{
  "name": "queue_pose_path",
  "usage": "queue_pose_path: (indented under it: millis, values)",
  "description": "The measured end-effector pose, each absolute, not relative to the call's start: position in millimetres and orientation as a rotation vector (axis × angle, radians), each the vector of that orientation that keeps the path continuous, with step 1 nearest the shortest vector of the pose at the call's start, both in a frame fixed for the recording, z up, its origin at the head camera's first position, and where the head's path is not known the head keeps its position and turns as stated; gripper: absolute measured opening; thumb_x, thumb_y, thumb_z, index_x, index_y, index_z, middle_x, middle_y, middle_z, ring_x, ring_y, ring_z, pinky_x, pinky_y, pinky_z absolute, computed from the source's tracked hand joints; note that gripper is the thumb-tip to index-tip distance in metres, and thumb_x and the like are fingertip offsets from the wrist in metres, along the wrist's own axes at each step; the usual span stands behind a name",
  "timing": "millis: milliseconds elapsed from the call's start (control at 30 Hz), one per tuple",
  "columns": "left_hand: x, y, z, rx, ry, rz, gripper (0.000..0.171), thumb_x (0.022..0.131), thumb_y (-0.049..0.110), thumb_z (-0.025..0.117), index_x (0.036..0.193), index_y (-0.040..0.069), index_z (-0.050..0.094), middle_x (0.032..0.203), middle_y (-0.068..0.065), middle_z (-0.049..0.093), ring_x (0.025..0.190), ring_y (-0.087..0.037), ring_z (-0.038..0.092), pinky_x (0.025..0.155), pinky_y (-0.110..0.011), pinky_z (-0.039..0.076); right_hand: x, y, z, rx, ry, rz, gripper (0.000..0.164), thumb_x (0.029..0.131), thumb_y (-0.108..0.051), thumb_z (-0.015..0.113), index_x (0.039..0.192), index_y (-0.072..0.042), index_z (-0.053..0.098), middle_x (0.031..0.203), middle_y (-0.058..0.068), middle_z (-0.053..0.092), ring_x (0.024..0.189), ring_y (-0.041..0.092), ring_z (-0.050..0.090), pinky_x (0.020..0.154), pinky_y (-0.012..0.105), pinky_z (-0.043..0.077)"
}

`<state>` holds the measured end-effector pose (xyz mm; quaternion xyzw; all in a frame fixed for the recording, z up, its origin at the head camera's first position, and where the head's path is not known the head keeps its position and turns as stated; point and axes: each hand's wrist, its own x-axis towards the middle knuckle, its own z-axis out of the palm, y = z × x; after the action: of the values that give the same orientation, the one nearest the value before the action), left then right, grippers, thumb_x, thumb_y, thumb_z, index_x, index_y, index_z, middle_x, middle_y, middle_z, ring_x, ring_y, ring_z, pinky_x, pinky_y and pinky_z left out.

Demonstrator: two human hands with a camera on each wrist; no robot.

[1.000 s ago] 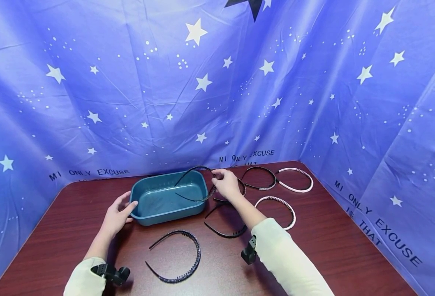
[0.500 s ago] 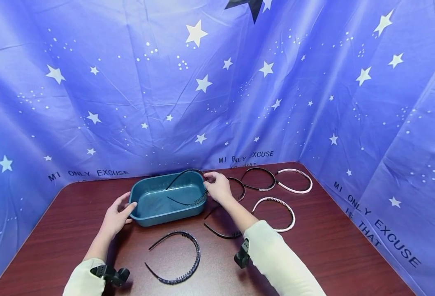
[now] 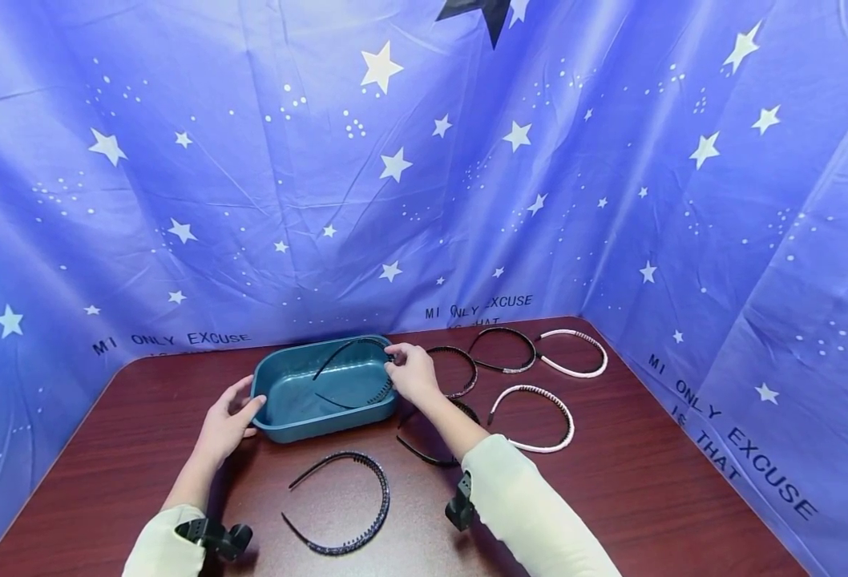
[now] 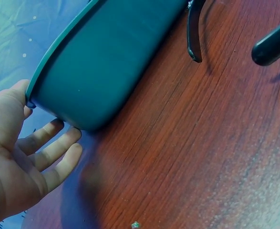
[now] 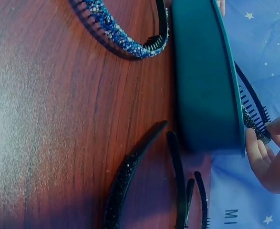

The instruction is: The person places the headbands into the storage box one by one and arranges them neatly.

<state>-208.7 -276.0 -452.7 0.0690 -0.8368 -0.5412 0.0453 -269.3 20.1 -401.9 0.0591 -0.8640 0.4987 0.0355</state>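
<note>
A teal plastic bin stands toward the back left of the table. My left hand holds its left end, thumb over the rim and fingers against the outer wall. At the other end, my right hand pinches a black toothed headband by its curved middle. The headband's two ends point left into the bin. In the right wrist view, dark glitter shows on the band near my fingertips. A blue glittery headband lies on the table in front of the bin.
Right of the bin lie more headbands: a black one partly behind my right forearm, a dark one, another black one, and two white ones. A starry blue curtain hangs behind the table.
My right hand has moved left and slightly down with the black headband, bringing it lower into the bin. The left hand has stayed on the bin's end.
</note>
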Motion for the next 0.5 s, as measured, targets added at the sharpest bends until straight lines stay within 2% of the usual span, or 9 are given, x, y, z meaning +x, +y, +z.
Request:
queue_pose_path:
  millis: [233, 500]
  values:
    - [-208.1, -276.9, -453.1, 0.233, -2.563, -1.645, 0.06, 0.096, 0.034, 0.05, 0.147, 0.011, 0.028, 0.13, -0.031, 0.047, 0.098, -0.021, 0.059, 0.075, -0.033, 0.058, -265.9, 10.2, -402.2, 0.239, -2.678, 1.489, 0.027, 0.089, -0.009, 0.061, 0.116, -0.008, 0.064, 0.094, 0.01, 0.053, 0.055, 0.01, 0.056, 0.051, 0.021, 0.048]
    - [-210.1, -276.5, -455.4, 0.214, -2.548, -1.65, 0.059, 0.096, 0.033, 0.051, 0.146, 0.01, 0.029, 0.128, -0.031, 0.048, 0.092, -0.015, 0.061, 0.073, -0.032, 0.058, -262.2, 2.5, -403.6, 0.272, -2.702, 1.334, 0.026, 0.085, -0.008, 0.064, 0.111, -0.009, 0.067, 0.086, 0.005, 0.052, 0.071, 0.013, 0.044, 0.059, 0.022, 0.038]
